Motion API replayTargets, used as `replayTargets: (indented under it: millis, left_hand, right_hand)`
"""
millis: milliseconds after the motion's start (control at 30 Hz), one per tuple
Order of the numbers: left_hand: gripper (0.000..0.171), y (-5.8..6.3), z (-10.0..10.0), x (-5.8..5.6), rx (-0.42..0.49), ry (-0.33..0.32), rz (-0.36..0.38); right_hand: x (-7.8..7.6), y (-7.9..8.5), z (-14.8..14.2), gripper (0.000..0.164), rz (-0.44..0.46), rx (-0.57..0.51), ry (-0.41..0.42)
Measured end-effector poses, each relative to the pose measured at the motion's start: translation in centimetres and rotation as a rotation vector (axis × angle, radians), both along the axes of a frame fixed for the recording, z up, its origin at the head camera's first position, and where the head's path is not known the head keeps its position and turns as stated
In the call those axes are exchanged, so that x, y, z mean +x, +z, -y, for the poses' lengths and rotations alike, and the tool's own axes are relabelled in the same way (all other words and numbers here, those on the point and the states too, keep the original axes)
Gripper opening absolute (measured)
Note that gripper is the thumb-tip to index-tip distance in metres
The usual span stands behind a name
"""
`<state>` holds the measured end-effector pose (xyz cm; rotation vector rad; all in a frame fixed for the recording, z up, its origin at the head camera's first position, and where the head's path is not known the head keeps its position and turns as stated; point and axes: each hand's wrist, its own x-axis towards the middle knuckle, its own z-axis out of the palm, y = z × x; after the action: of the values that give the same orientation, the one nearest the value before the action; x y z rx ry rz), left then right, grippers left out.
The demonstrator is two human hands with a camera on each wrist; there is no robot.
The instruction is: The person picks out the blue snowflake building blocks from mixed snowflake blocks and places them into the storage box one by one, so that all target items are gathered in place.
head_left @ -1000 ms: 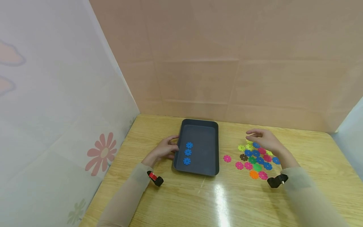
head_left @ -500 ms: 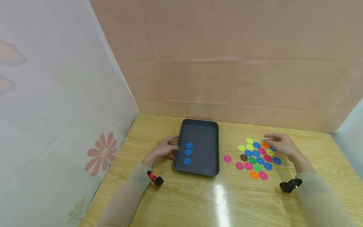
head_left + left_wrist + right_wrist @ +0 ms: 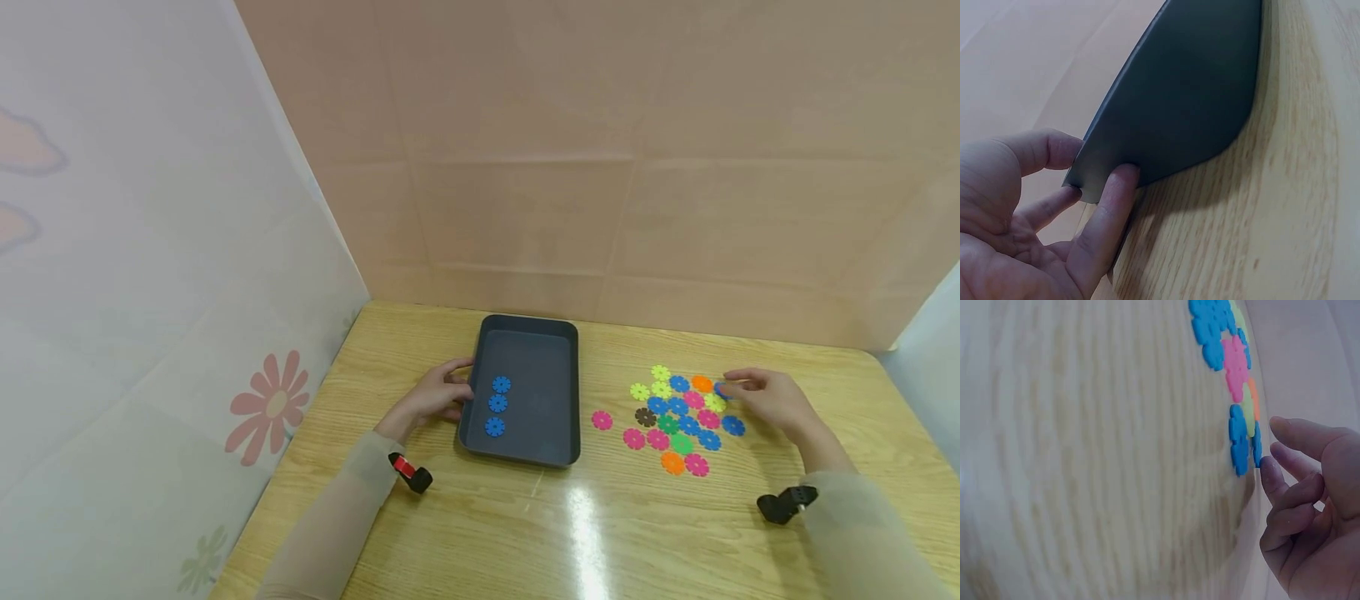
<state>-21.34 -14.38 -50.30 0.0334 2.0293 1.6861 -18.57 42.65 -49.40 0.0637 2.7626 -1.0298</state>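
Observation:
My left hand (image 3: 435, 393) grips the left side of a dark grey tray (image 3: 555, 400); in the left wrist view its fingers (image 3: 1119, 187) lie against the tray's wall and rim. Three blue snowflake discs (image 3: 497, 403) lie in a column inside the tray's left half. At the far right edge of a spread of snowflake discs, my right hand (image 3: 772, 402) reaches in with loosely bent fingers. Its fingertips are right at a blue disc (image 3: 1257, 444) by the back of the spread, partly covered in the head view. A gap shows between the thumb and forefinger in the right wrist view.
The spread on the wooden table (image 3: 480, 533) holds pink, blue, yellow, green and orange discs (image 3: 702, 383), plus a brown one (image 3: 646, 417). A pink disc (image 3: 602, 420) lies apart, nearer the tray. Cloth-covered walls (image 3: 525, 208) stand behind and at the left.
My right hand has moved right and a little nearer, from above the yellow discs to the far right blue disc, uncovering an orange one. My left hand and the tray have stayed put.

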Motion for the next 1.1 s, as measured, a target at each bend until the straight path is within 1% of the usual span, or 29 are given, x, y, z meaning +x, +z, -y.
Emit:
replayTargets:
  millis: [200,367,600,733,900,1100]
  left_hand:
    - [0.073,0.0,0.0,0.0,-0.005,0.005,0.004]
    - [0.072,-0.2,0.0,0.1,-0.009,0.006,0.004]
    - [0.073,-0.2,0.0,0.0,-0.012,0.005,0.0]
    - [0.074,-0.2,0.0,0.0,-0.012,0.009,0.0]
    - [0.073,-0.3,0.0,-0.1,-0.018,0.011,-0.005]
    - [0.073,-0.2,-0.1,0.0,-0.014,0.01,-0.006]
  right_hand:
    - [0.1,-0.4,-0.4,0.066,-0.006,0.038,-0.01]
    - [0.3,-0.3,-0.8,0.066,-0.005,0.069,-0.019]
    - [0.3,-0.5,-1.2,0.065,-0.007,0.115,-0.009]
    - [0.1,-0.4,-1.2,0.065,0.006,0.115,0.0]
    - [0.0,-0.3,-1.1,0.061,0.029,0.122,0.016]
    - [0.0,-0.4,-1.1,0.058,0.02,0.112,0.021]
